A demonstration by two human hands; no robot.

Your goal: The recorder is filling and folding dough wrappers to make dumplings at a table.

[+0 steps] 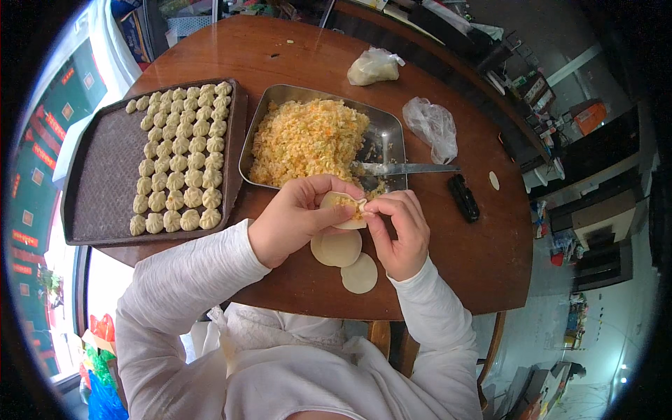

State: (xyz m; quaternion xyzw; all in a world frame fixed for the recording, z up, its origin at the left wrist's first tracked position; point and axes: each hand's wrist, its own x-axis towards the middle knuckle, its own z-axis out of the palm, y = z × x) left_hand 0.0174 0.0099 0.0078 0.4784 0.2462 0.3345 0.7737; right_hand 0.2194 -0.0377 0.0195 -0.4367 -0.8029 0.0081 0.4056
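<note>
Between my two hands is a round dough wrapper (336,202) with chopped filling in its middle. My left hand (302,215) cups it, thumb lying over the filling. With thumb and index finger, my right hand (399,226) pinches a fold at the wrapper's right edge. Just below lie several flat dough wrappers (344,249) on the table, partly overlapping; one round (359,274) sits lowest. Behind my hands stands a steel tray (386,123) heaped with yellow-orange chopped filling (310,139). A flat metal spreader (404,168) rests across its right rim.
Left of the filling stands a dark baking tray (105,173) with rows of pleated buns (178,163) along its right part. A tied plastic bag (374,67), a crumpled clear bag (431,128), a black object (463,198) and a pale oval piece (494,180) lie on the wooden table (441,273).
</note>
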